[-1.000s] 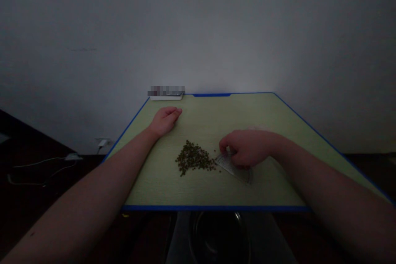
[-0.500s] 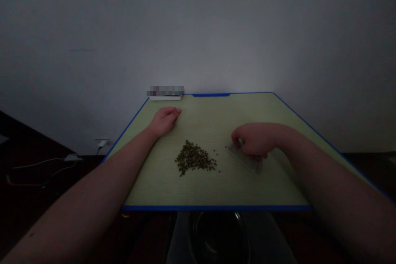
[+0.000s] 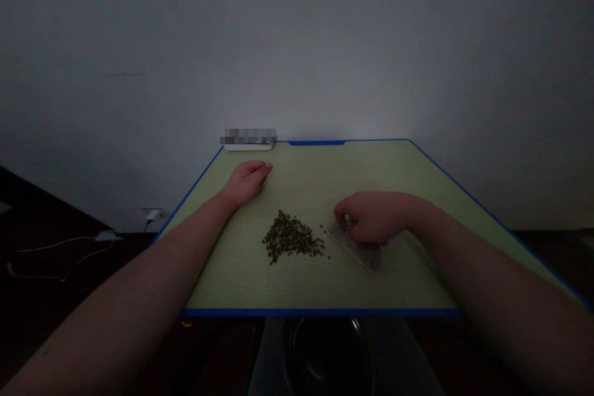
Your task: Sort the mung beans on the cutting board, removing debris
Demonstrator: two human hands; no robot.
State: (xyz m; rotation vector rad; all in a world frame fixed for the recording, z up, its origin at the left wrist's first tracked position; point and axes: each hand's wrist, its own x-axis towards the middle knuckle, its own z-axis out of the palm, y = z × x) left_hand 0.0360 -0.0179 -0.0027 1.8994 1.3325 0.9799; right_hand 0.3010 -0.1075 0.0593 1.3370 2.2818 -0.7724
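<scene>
A loose pile of small greenish-brown grains [image 3: 292,237], perhaps dried beans, lies in the middle of the table, with a few strays at its right side. My right hand [image 3: 371,216] grips a clear plastic protractor [image 3: 355,250] from above, fingers pinched and partly covering it. Its straight edge is slanted and faces the pile, close to the stray grains. My left hand [image 3: 248,181] rests on the table beyond the pile to the left, fingers curled and thumb against them. Nothing shows in it.
The pale table [image 3: 325,288] has a blue rim and stands against a grey wall. A white tray-like item [image 3: 249,146], its top blurred out, sits at the far left corner. Below the front edge, a shiny metal bowl [image 3: 320,359] rests between my legs. Cables [image 3: 107,236] run at the left.
My right hand has moved left and slightly toward me with the protractor, nearer the pile. My left hand and the pile look unchanged.
</scene>
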